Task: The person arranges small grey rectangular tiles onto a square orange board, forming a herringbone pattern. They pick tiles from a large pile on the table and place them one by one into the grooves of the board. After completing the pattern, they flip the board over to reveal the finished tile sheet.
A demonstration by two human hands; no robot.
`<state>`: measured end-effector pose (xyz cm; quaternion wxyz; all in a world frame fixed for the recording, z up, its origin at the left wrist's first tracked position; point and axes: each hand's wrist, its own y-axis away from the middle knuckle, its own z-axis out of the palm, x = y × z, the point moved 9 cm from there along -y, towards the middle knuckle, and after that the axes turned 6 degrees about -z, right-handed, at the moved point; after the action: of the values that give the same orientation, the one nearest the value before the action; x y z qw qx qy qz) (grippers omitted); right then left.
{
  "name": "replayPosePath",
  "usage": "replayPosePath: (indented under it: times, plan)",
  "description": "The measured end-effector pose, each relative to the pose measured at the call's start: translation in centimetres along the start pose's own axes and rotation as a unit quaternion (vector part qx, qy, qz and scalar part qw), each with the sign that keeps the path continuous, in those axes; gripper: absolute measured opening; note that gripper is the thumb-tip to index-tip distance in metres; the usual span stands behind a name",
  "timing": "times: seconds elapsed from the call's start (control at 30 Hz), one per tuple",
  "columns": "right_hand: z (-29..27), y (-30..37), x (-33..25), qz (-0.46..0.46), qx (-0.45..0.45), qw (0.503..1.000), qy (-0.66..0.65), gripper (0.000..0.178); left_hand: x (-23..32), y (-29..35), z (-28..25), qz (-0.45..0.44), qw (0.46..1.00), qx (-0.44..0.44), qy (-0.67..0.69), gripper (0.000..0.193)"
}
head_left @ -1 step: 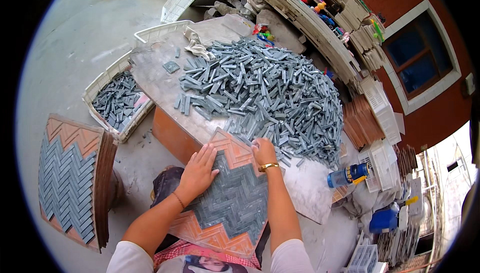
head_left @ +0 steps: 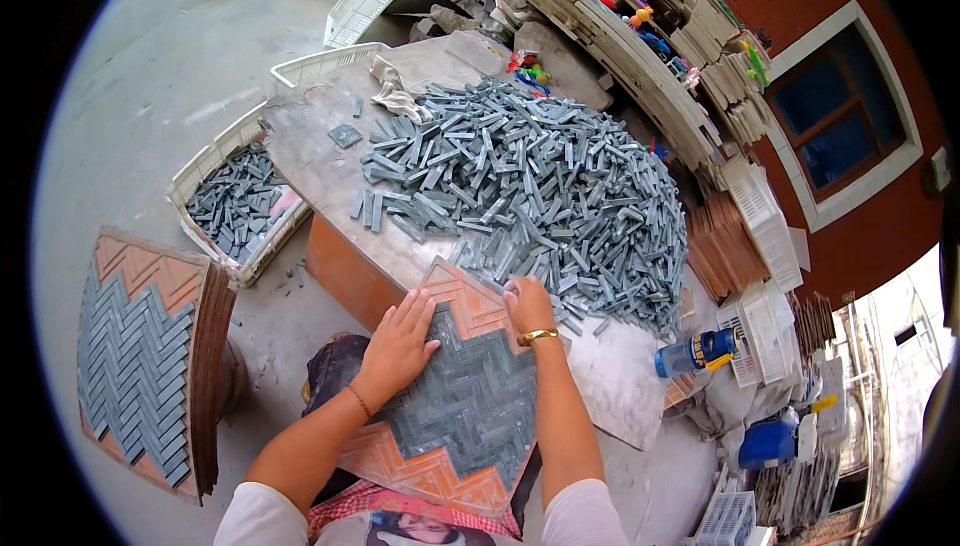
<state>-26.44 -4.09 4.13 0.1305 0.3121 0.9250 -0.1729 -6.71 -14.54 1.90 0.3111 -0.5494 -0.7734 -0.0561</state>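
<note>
Orange shows bare at the far end of the board (head_left: pixel 472 312), and right over its far right edge sits the right grip (head_left: pixel 530 306), fingers curled inward; whether they pinch a tile, I cannot tell, the tips are turned away. Across from it, the left grip (head_left: pixel 402 338) lies flat, fingers stretched along the board's left edge, thumb apart over the grey tiles (head_left: pixel 460 396).

And here's the relation that counts: the bare orange strip lies between the two grips, just left of the right one, which is the nearer. The board's long axis slants, near end toward the person's left above the lap, far end to the right by the counter (head_left: pixel 315 141). Grey herringbone fills the middle, with more bare orange at the near end.

Outward now! Just beyond the right grip, loose tiles heap up in a big pile (head_left: pixel 530 186), pointing every which way. A crumpled cloth (head_left: pixel 398 96) rests at its far left. Off the counter's left side, a white crate (head_left: pixel 275 244) holds more tiles; nearer, a stack (head_left: pixel 208 376) of boards, its top one grey and orange. Far right, a blue bottle (head_left: pixel 690 354).
</note>
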Motion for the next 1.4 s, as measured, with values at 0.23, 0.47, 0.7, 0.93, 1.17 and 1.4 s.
replayPosePath:
  times: [0.23,0.47,0.7,0.93,1.17,1.4]
  plan:
    - [0.7,1.9,-3.4,-0.064,-0.044,0.996,-0.052,0.024,0.0,0.3,-0.1,0.002,1.000,0.011,0.000,0.062]
    - [1.1,2.7,-3.2,-0.096,0.015,0.995,-0.026,0.025,0.3,0.0,-0.1,0.005,1.000,0.008,-0.005,0.061]
    - [1.1,3.0,-3.5,-0.018,0.017,0.998,-0.063,0.020,0.2,0.1,-0.2,0.006,1.000,0.012,-0.006,0.061]
    - [0.0,2.2,-7.5,-0.123,0.004,0.991,-0.053,0.024,0.1,0.1,-0.8,-0.006,1.000,0.015,-0.002,0.064]
    - [1.2,3.4,-12.6,-0.139,-0.123,0.950,-0.250,0.022,-1.1,0.9,-4.2,0.029,0.991,0.037,0.128,0.028]
    - [-1.7,-0.5,3.4,0.164,0.104,0.979,-0.061,0.021,-16.6,-3.5,-16.9,-0.093,0.964,0.220,-0.114,0.036]
